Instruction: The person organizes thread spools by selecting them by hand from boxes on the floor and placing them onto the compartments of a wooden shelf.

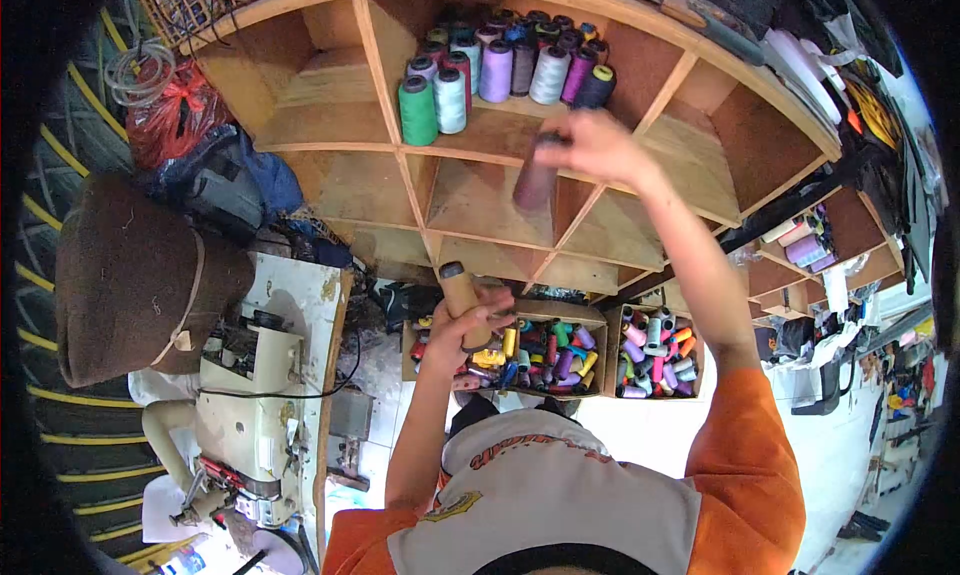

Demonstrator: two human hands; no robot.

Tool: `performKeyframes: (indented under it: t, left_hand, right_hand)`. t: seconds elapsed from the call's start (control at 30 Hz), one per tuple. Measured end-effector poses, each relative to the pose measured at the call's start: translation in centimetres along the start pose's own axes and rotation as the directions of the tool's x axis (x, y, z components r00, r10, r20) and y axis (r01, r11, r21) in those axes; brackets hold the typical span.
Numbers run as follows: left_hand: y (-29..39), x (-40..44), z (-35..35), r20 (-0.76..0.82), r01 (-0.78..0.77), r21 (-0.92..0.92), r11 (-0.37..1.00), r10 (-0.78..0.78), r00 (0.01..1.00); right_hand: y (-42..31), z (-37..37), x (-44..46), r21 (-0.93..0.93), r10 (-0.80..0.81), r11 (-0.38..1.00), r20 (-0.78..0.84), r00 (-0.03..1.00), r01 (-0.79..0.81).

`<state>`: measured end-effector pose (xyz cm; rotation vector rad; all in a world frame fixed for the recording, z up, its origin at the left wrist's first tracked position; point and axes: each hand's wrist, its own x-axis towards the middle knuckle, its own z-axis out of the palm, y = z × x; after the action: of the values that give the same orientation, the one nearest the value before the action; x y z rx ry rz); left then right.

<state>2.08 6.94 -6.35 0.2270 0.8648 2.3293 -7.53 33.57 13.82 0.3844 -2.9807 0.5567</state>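
My left hand (462, 337) is wrapped round a tan thread cone (459, 293) with a dark top, above an open box of spools. Up at the shelf, my right hand (598, 147) grips the top of a dark maroon thread cone (534, 183), which is tilted and blurred by motion. Just beyond it, several thread cones stand upright in rows in the upper middle compartment. A green cone (418, 111), a pale blue cone (450, 102) and a dark navy cone (595, 88) are along the front.
The wooden shelf (480, 125) curves across the view. Below it are a cardboard box (600, 350) and a second box (613, 370) of mixed spools. A sewing machine (250, 375) sits on a table at left, near a large brown fabric roll (130, 280).
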Motion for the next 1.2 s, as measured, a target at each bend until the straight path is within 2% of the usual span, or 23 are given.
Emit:
performKeyframes:
  t: [0.07, 0.13, 0.2, 0.33, 0.37, 0.47, 0.6, 0.7, 0.73, 0.8, 0.87, 0.93, 1.0, 1.07, 1.1, 1.13, 1.2]
  left_hand:
    - [-0.4, -0.5, -1.4, -0.035, 0.041, 0.038, 0.998, -0.039, 0.999]
    - [-0.2, -0.7, -0.3, -0.058, 0.036, 0.039, 0.999, -0.033, 0.998]
    - [-0.5, -0.9, -0.5, -0.057, 0.040, 0.071, 0.997, -0.036, 0.998]
    - [-0.7, -1.5, -0.2, -0.089, 0.020, 0.103, 0.994, -0.011, 0.996]
    - [-0.9, -1.7, -0.1, -0.121, 0.027, 0.105, 0.994, -0.014, 0.993]
    - [-0.9, -1.9, -0.2, -0.141, 0.031, 0.128, 0.991, -0.013, 0.990]
    - [-0.1, -0.7, 0.1, -0.060, 0.000, 0.245, 0.969, 0.016, 0.998]
    - [1.7, 2.2, 0.9, 0.014, 0.014, 0.061, 0.998, -0.015, 1.000]
    - [2.7, 3.3, 1.9, -0.004, -0.035, 0.084, 0.996, 0.036, 0.999]
    - [4.4, 5.7, 4.3, -0.037, -0.129, 0.126, 0.984, 0.135, 0.990]
    - [5.5, 10.0, 5.4, 0.019, -0.248, 0.426, 0.870, 0.265, 0.964]
    - [8.1, 13.6, 7.3, 0.170, -0.336, 0.780, 0.527, 0.339, 0.925]
    - [8.6, 18.1, 7.9, 0.237, -0.390, 0.896, 0.211, 0.513, 0.825]
    - [8.7, 22.2, 8.4, 0.291, -0.460, 0.879, 0.124, 0.625, 0.725]
    - [8.5, 24.0, 8.6, 0.304, -0.455, 0.888, 0.064, 0.662, 0.685]
    - [7.8, 26.1, 8.3, 0.272, -0.468, 0.874, 0.129, 0.667, 0.693]
    - [6.2, 30.0, 7.1, 0.210, -0.487, 0.835, 0.257, 0.670, 0.712]
  right_hand:
    - [2.6, -1.4, 3.2, -0.125, 0.068, 0.988, -0.175, 0.982, -0.091]
    - [5.2, -1.5, 6.2, -0.280, 0.091, 0.945, -0.281, 0.955, -0.172]
    - [8.4, -0.8, 9.0, -0.304, 0.182, 0.913, -0.287, 0.940, -0.270]
    - [8.7, -1.0, 9.9, -0.299, 0.315, 0.874, -0.248, 0.916, -0.382]
    - [11.6, 0.2, 11.0, -0.275, 0.250, 0.906, -0.269, 0.930, -0.323]
    - [11.9, 0.4, 10.6, -0.329, 0.199, 0.900, -0.273, 0.941, -0.286]
    - [8.8, -0.5, 9.0, -0.306, 0.271, 0.884, -0.283, 0.920, -0.355]
    - [9.8, 0.1, 9.0, -0.270, 0.282, 0.888, -0.318, 0.905, -0.372]
    - [9.0, -0.2, 8.6, -0.240, 0.179, 0.923, -0.423, 0.888, -0.301]
    - [7.0, -0.3, 6.1, -0.212, -0.019, 0.967, -0.615, 0.788, -0.142]
    - [4.5, -0.6, 2.9, -0.057, -0.064, 0.998, -0.663, 0.746, 0.034]
    - [0.6, -1.3, -2.1, 0.116, 0.075, 0.993, -0.549, 0.832, -0.013]
    - [-0.2, 0.0, -7.0, 0.302, 0.224, 0.949, -0.459, 0.860, -0.086]
    - [1.8, 3.1, -11.6, 0.229, 0.145, 0.973, -0.501, 0.853, -0.031]
    - [2.3, 4.7, -13.8, 0.321, 0.300, 0.931, -0.410, 0.861, -0.172]
    - [2.7, 6.3, -16.3, 0.400, 0.448, 0.861, -0.297, 0.843, -0.316]
    - [4.7, 9.2, -20.9, 0.539, 0.529, 0.755, -0.162, 0.833, -0.374]
